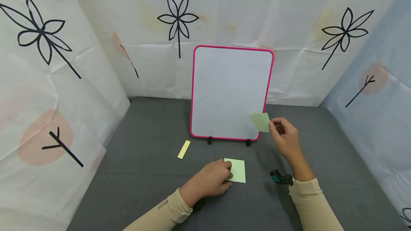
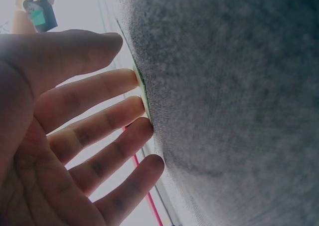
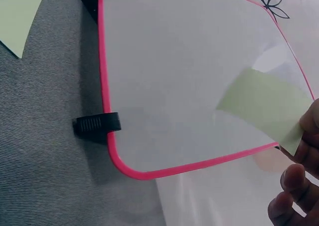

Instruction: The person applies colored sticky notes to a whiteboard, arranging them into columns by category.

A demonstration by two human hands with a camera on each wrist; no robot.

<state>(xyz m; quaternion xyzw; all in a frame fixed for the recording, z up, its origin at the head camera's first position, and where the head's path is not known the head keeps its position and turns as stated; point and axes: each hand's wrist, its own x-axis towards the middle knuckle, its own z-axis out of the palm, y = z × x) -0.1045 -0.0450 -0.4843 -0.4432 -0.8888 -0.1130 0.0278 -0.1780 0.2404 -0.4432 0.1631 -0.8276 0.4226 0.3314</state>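
My right hand (image 1: pixel 285 136) pinches a light green sticky note (image 1: pixel 260 122) by its edge between thumb and fingers. The note is raised off the table, overlapping the lower right corner of the whiteboard (image 1: pixel 231 92) in the head view. In the right wrist view the same note (image 3: pixel 266 106) slants up from the fingertips with a slight bend. A second piece of light green paper (image 1: pixel 238 171) lies flat on the table. My left hand (image 1: pixel 212 178) rests at its left side, fingers extended and fingertips on it; the left wrist view shows these fingers (image 2: pixel 114 146) spread, hiding part of the paper.
The pink-rimmed whiteboard leans upright on two black feet (image 1: pixel 248 142). A narrow yellow paper strip (image 1: pixel 184 149) lies on the grey table (image 1: pixel 144 174), left of the board. White patterned cloth (image 1: pixel 224 10) encloses the back and sides.
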